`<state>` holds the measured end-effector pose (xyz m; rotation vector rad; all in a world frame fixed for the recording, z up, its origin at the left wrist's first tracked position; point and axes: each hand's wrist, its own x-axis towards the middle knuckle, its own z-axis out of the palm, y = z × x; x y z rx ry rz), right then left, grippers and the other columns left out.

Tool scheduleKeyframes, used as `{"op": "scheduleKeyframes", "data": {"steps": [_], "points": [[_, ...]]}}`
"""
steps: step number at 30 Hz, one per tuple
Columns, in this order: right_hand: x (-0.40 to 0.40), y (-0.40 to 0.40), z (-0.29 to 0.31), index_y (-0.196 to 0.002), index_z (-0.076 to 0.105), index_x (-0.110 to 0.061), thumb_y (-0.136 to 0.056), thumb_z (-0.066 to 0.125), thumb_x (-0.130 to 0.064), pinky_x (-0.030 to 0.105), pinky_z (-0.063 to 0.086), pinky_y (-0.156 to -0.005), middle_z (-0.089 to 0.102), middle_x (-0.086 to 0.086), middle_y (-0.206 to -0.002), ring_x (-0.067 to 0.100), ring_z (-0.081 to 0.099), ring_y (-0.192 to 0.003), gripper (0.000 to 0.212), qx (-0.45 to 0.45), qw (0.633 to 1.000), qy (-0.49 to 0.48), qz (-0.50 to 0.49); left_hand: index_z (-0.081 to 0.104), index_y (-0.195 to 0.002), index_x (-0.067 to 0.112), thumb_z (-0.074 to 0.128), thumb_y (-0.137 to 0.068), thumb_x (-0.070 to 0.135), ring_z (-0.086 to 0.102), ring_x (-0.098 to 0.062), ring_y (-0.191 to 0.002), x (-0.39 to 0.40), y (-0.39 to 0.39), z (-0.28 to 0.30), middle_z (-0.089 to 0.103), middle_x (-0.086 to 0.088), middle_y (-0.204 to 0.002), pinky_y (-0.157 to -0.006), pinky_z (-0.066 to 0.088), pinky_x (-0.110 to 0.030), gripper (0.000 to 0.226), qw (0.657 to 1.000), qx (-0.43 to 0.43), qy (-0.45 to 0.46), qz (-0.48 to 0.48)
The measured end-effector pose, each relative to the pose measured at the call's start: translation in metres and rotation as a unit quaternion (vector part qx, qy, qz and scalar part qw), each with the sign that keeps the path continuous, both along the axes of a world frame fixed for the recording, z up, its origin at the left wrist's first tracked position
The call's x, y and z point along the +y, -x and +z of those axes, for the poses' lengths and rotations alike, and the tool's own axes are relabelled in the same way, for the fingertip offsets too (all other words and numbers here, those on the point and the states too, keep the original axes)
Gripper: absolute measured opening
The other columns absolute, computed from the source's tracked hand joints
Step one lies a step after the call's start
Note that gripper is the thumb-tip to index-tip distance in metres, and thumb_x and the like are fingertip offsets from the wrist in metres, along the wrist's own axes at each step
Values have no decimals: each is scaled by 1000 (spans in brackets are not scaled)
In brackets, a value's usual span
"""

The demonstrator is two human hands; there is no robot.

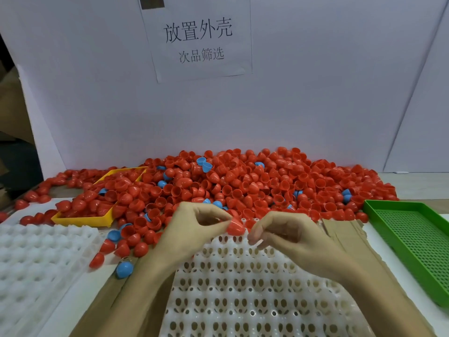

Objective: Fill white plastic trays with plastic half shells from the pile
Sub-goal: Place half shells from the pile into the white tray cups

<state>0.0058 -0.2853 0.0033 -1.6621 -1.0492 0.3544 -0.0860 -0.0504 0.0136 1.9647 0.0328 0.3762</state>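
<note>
Nearest you lies the white tray (255, 288), its sockets unfilled; above its far edge your left hand (194, 229) pinches a glossy red half shell (235, 226), dome pointing right and slightly down; your right hand (286, 234) hovers just beside it, fingers loosely curled, holding nothing; the pile (243, 181) heaps behind.

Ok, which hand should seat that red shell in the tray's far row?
Left. The left hand already pinches the red half shell just above the white tray's far row; the right hand hovers beside it, apparently holding nothing.
</note>
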Motion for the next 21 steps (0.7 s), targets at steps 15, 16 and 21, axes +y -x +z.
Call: {"op": "scheduleKeyframes", "data": {"steps": [15,16,21], "points": [[-20,-18,7,-95,77,-10,-104,55,3,33,63,-81,78,7,-95,23,76,-86,28,16,990,-10,-142,80,-111,22,69,-98,26,56,0,-99,33,5,-13,57,17,-113,-89,51,-22,18,875,-2,-482,-34],[-20,-18,7,-95,77,-10,-104,55,4,33,63,-80,78,7,-96,23,76,-86,28,17,989,-12,-144,80,-110,21,70,-97,26,58,-1,-95,34,5,-13,52,17,-114,-84,53,-22,17,875,-2,-483,-31],[-22,-21,6,-94,78,-13,-104,55,4,37,64,-80,78,7,-96,25,76,-87,30,15,988,-15,-152,79,-113,21,65,-100,28,57,0,-99,35,4,-17,54,18,-114,-87,52,-21,21,870,10,-492,-38]]}}
